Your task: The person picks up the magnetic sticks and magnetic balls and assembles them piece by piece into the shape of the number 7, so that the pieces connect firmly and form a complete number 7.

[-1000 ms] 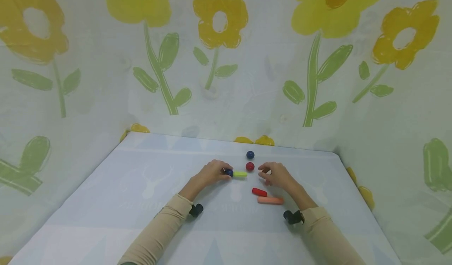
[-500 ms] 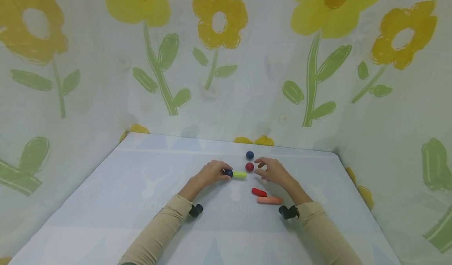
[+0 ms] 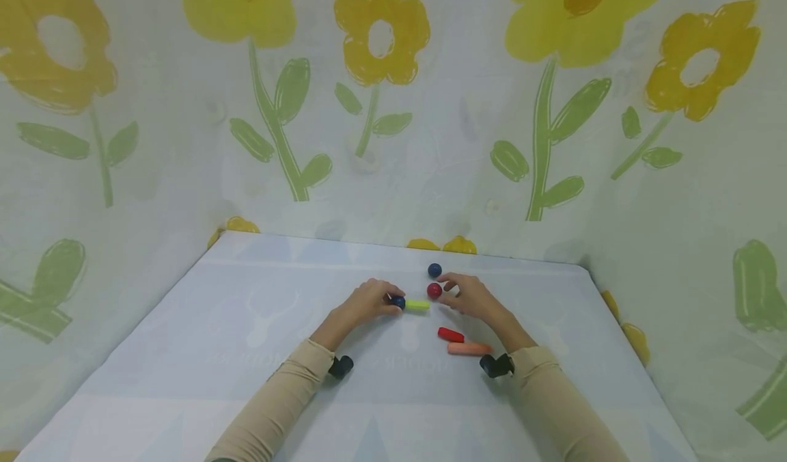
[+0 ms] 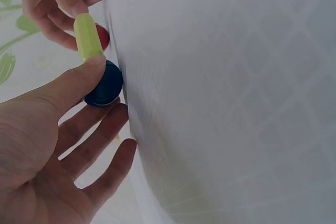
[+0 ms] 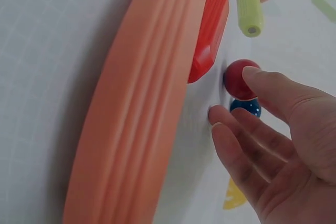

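Note:
My left hand [image 3: 370, 301] pinches a dark blue ball [image 3: 398, 302] between thumb and fingers, low over the table. From this ball a yellow-green ridged peg [image 3: 418, 305] points right, meeting it end-on; the left thumb lies by the join in the left wrist view. My right hand [image 3: 472, 295] is at the right side of a red ball [image 3: 434, 290], its thumb [image 5: 253, 72] overlapping the ball in the right wrist view. The other fingers stay spread and loosely bent; whether they touch the ball is unclear. Just behind the red ball sits a second dark blue ball [image 3: 434, 270].
Nearer the person lie a short red peg [image 3: 451, 335] and a longer salmon-coloured ridged stick [image 3: 469, 348], close together. They rest on a table [image 3: 344, 414] with a pale patterned cover. A flower-printed cloth [image 3: 443, 141] surrounds its back and sides.
My right hand has moved left, up to the red ball, its fingertips now around the ball's right side. The left hand keeps its hold on the blue ball.

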`<state>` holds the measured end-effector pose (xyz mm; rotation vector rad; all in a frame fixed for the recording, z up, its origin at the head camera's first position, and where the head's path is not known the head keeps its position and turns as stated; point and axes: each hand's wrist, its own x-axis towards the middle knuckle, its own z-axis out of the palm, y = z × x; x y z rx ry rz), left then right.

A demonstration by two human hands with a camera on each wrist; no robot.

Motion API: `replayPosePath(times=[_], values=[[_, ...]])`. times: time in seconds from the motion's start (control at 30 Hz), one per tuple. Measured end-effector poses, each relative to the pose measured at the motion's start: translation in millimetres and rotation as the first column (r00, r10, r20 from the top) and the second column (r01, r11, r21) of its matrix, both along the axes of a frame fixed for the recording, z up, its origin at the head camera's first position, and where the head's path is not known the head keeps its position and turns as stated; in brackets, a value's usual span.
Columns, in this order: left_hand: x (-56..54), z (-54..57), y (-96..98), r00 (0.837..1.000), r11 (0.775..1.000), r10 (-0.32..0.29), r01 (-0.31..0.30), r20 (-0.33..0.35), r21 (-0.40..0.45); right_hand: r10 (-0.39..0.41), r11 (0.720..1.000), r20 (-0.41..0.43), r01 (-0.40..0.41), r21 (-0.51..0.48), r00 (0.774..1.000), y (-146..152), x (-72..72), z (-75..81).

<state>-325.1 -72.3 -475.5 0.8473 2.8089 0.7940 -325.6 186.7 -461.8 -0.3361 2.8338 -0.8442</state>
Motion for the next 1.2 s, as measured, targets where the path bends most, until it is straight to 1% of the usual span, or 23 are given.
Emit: replayPosePath(times=[0.17, 0.47, 0.67, 0.8, 1.2], values=[[0.5, -0.1, -1.9, 1.000, 1.000, -0.003, 0.003, -0.004, 0.010, -0.006, 1.000, -0.011, 0.007, 0.021, 1.000, -6, -3.0, -0.7], [2.2, 3.0, -3.0, 1.000, 1.000, -0.004, 0.004, -0.012, 0.013, 0.000, 1.000, -0.016, 0.000, 0.010, 1.000, -9, -8.1, -4.9], [1.5, 4.4, -2.1, 1.000, 1.000, 0.004, -0.004, 0.003, 0.012, 0.005, 1.000, -0.020, -0.004, 0.016, 1.000, -11, -9.4, -4.8], [1.0, 4.0, -1.4, 1.000, 1.000, 0.010, -0.010, 0.016, 0.014, -0.008, 1.000, -0.006, 0.008, 0.020, 1.000, -11, -8.9, -4.9], [0.3, 4.8, 1.9, 0.999, 1.000, 0.010, -0.011, 0.033, 0.018, -0.024, 0.999, -0.001, 0.024, 0.034, 1.000, -9, -8.8, -6.2]])
